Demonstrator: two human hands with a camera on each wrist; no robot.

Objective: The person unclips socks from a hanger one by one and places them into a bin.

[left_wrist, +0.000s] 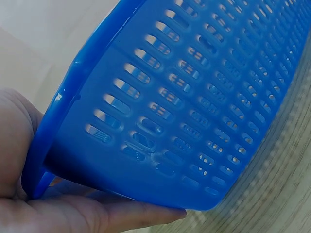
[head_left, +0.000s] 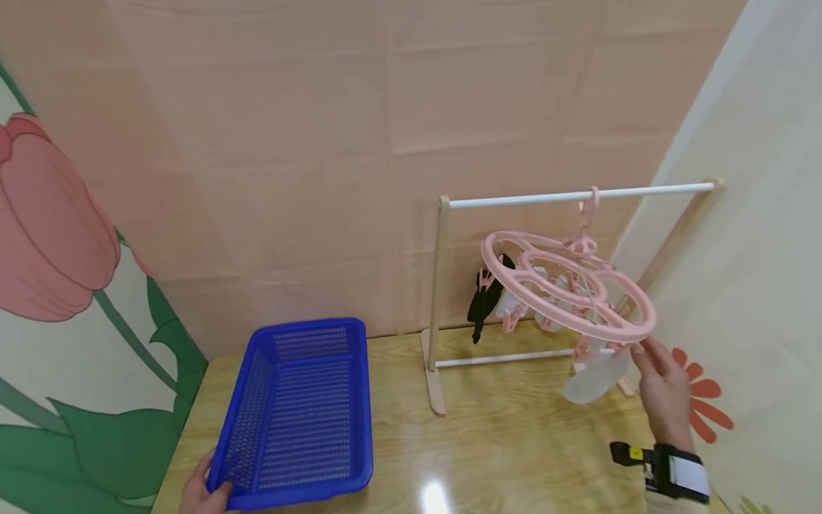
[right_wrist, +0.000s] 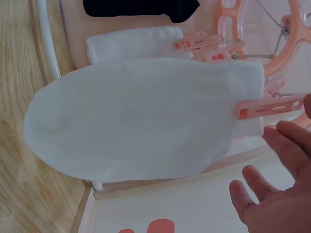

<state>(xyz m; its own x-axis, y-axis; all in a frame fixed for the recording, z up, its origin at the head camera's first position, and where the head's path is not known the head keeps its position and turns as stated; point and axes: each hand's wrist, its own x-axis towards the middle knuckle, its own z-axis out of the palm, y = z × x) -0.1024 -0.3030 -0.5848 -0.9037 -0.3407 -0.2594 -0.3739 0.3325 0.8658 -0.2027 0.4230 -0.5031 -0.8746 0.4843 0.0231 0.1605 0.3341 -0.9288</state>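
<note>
A blue plastic basket with slotted walls stands on the table at left, with nothing seen inside. My left hand grips its near left corner, thumb over the rim and fingers beneath; the left wrist view shows the basket's wall up close. At right, a round pink clip hanger hangs tilted from a rack's bar. My right hand touches or nearly touches its near right rim, fingers loosely extended. Beside those fingers, a pink clip holds a white sock. Contact with the clip is unclear.
A rack with a white bar and wooden posts stands on the wooden table. A black item, apparently a sock, and more white pieces hang from the hanger's far side. Walls close in behind and at right.
</note>
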